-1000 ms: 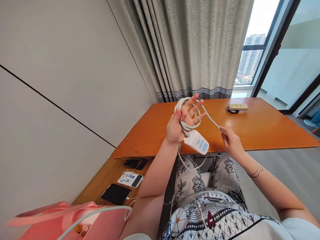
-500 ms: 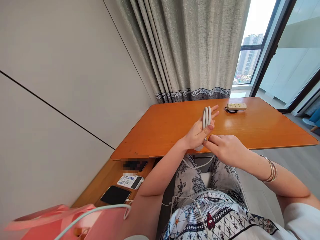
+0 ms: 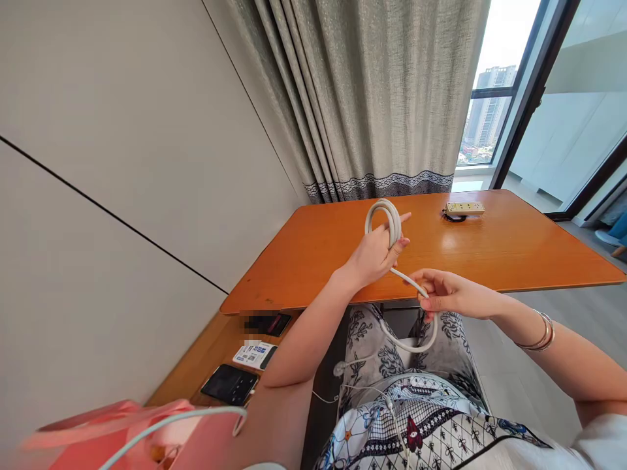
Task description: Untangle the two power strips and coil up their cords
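A white cable is wound in several loops around my left hand, just above the table's near edge. The loops pass over its fingers, and the thumb presses against them. From there a single strand runs to my right hand, whose thumb and fingers pinch it to the right and a little lower. Past the pinch the cable hangs in a curve over my lap and back under the left forearm. Where its tail ends is unclear.
An orange-brown wooden table spans the front, with a power strip at its far right. On a lower shelf at left lie a phone, a white power bank and a partly blurred dark device. A pink bag stands nearest me.
My right hand has moved away from the left, rightward and slightly down, drawing out a strand of cable. My left hand has shifted left and turned, so the loops now show as a round coil.
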A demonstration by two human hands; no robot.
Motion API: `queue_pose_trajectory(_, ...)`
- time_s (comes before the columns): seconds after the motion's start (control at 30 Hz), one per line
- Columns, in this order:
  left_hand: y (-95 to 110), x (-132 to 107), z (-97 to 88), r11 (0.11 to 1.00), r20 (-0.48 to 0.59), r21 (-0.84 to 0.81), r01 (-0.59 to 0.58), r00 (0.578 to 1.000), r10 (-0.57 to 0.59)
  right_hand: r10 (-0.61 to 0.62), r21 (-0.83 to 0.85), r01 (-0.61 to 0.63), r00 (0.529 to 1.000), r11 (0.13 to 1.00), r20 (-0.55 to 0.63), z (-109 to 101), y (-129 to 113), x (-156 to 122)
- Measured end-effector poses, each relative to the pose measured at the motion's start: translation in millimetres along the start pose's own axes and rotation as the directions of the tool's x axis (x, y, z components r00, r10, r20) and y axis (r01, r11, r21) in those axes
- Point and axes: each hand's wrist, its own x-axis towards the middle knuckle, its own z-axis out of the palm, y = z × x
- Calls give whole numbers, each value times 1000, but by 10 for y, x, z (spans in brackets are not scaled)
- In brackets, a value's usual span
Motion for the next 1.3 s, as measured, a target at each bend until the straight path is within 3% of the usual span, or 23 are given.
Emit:
queue_pose_trajectory(0.07, -4, 0, 3, 998, 54, 62, -20, 998, 16, -68, -301, 35, 993, 953, -100, -65, -98, -34)
queue_pose_trajectory(0.1, -6, -3, 10, 996, 102, 84, -16, 995, 7, -157, -470, 59, 972, 881, -172, -89, -172, -45)
queue_pose_trajectory(0.17, -3, -16, 31, 996, 214, 81, 19, 976, -36, -365, -721, 78, 897, 688, -251, -123, -333, -48)
queue_pose_trajectory(0.23, 19, -36, 50, 995, 358, 2, 97, 929, -92, -497, -818, 96, 832, 567, -247, -154, -471, -19)
queue_pose_trajectory(0.37, 102, -99, 67, 909, 666, -181, 375, 727, -167, -603, -799, 158, 743, 580, -290, -277, -583, 122)
queue_pose_trajectory(0.4, 113, -118, 68, 874, 703, -227, 431, 693, -159, -619, -781, 178, 722, 598, -309, -315, -576, 168)
queue_pose_trajectory(0.43, 113, -136, 69, 838, 716, -286, 464, 685, -135, -629, -759, 199, 704, 620, -329, -349, -557, 216)
queue_pose_trajectory(0.5, 83, -160, 69, 765, 680, -436, 475, 730, -66, -613, -679, 247, 698, 691, -370, -397, -485, 308)
queue_pose_trajectory(0.57, 35, -154, 61, 691, 580, -570, 445, 813, -45, -532, -514, 291, 736, 807, -419, -409, -371, 383)
queue_pose_trajectory(0.63, 4, -107, 31, 624, 429, -673, 397, 897, -108, -414, -301, 301, 789, 905, -454, -386, -217, 430)
queue_pose_trajectory(0.7, 16, -28, -34, 573, 233, -762, 304, 953, -195, -299, -131, 269, 844, 954, -446, -341, -19, 451)
queue_pose_trajectory(0.8, 101, 107, -192, 532, -57, -843, 72, 973, -223, -136, 20, 151, 934, 988, -330, -253, 350, 452)
queue_pose_trajectory(0.9, 191, 203, -372, 522, -253, -842, -134, 954, -162, -23, 157, 68, 963, 985, -270, -162, 726, 443)
queue_pose_trajectory(0.97, 217, 236, -468, 522, -333, -824, -221, 934, -128, -12, 236, 107, 928, 966, -373, -117, 908, 436)
queue_pose_trajectory(1.0, 219, 245, -502, 523, -358, -815, -248, 926, -118, -24, 245, 155, 886, 957, -463, -101, 963, 432)
queue_pose_trajectory(1.1, 186, 264, -533, 531, -382, -805, -263, 916, -126, -108, 141, 293, 694, 946, -712, -78, 965, 410)
queue_pose_trajectory(1.17, 155, 277, -503, 542, -367, -809, -227, 915, -165, -169, 65, 339, 617, 939, -769, -67, 844, 384)
queue_pose_trajectory(1.3, 138, 311, -396, 553, -328, -817, -163, 920, -214, -195, 130, 435, 625, 891, -756, -30, 464, 313)
